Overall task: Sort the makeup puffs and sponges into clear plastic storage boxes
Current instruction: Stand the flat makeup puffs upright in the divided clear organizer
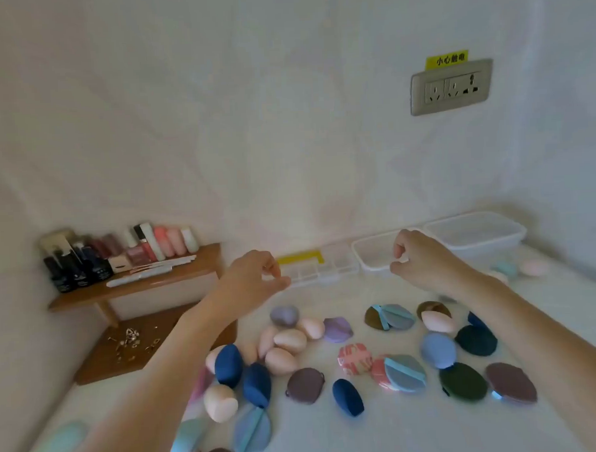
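Observation:
Many makeup puffs and sponges lie loose on the white surface: pink egg sponges [289, 340], navy sponges [229, 365], a blue round puff [438, 349], dark green puffs [462, 382] and mauve puffs [510, 382]. Three clear plastic boxes stand along the back wall: a divided box [326, 270], a middle box [372, 248] and a large box [474, 233]. My left hand [254, 277] pinches the divided box's left end. My right hand [419, 254] has thumb and forefinger on the middle box's front rim. Both contacts are slightly blurred.
A wooden shelf [135, 284] at the left holds cosmetic bottles [120, 254], with small metal jewellery [132, 337] on its lower board. A wall socket [451, 87] is at the upper right. A teal sponge [506, 268] and a pale pink sponge [534, 266] lie by the large box.

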The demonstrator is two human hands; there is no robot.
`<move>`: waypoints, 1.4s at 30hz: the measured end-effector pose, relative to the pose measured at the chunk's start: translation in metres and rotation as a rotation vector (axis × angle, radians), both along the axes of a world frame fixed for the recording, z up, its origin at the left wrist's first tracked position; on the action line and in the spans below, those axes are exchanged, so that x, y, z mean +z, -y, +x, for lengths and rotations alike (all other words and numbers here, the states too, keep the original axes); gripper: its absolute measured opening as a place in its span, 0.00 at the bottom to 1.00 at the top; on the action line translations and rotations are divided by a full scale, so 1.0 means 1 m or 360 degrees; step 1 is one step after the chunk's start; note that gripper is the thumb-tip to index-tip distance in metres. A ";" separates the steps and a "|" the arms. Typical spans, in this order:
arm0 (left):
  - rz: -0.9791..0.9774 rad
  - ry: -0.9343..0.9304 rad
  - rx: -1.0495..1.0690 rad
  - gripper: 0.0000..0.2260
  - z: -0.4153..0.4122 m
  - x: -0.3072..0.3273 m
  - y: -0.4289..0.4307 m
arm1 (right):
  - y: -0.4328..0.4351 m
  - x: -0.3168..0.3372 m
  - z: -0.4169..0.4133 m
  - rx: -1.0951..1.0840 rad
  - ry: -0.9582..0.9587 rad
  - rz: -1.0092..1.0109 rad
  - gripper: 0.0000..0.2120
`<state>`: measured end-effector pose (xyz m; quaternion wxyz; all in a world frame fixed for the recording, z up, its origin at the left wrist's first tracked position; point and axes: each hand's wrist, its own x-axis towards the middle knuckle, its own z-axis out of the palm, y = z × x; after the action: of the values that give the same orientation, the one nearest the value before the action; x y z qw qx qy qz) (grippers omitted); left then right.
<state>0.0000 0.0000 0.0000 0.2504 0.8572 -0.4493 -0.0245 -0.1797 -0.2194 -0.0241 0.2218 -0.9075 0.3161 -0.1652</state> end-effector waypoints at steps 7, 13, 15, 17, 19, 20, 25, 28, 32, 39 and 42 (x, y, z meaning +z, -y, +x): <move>0.0127 0.0101 0.0059 0.20 0.030 -0.046 0.020 | 0.009 -0.035 0.026 0.0011 -0.0198 0.0021 0.25; 0.0327 0.0104 0.0038 0.42 0.041 -0.056 0.047 | 0.008 -0.053 0.030 -0.0008 -0.0293 -0.0198 0.23; 0.0399 0.0119 0.0035 0.45 0.047 -0.055 0.057 | 0.011 -0.053 0.032 -0.0022 -0.0296 -0.0246 0.23; 0.0488 0.0138 0.0041 0.47 0.053 -0.052 0.064 | 0.013 -0.053 0.035 -0.0018 -0.0298 -0.0289 0.22; 0.0579 0.0162 0.0064 0.48 0.061 -0.049 0.069 | 0.014 -0.053 0.038 -0.0012 -0.0294 -0.0335 0.22; 0.0635 0.0155 0.0077 0.49 0.064 -0.047 0.072 | 0.015 -0.054 0.039 -0.0009 -0.0292 -0.0358 0.22; 0.0893 0.0191 0.0131 0.51 0.072 -0.046 0.084 | 0.019 -0.056 0.039 0.0000 -0.0273 -0.0403 0.22; 0.0795 0.0206 0.0128 0.43 0.068 -0.051 0.086 | 0.021 -0.057 0.038 0.0013 -0.0278 -0.0384 0.23; 0.0635 0.0491 0.0078 0.40 0.058 -0.047 0.082 | 0.019 -0.056 0.035 0.0044 -0.0292 -0.0287 0.24; 0.0153 0.0814 0.0227 0.45 0.021 0.001 0.047 | 0.005 -0.026 0.022 -0.0136 -0.0057 -0.0064 0.18; 0.0154 0.0595 0.0283 0.43 -0.006 0.023 0.020 | -0.016 -0.002 0.013 -0.0106 0.0314 0.0051 0.16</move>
<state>-0.0062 -0.0203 0.0228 0.1225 0.8941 -0.4088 0.1357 -0.1666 -0.2039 -0.0265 0.2606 -0.8722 0.3252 -0.2560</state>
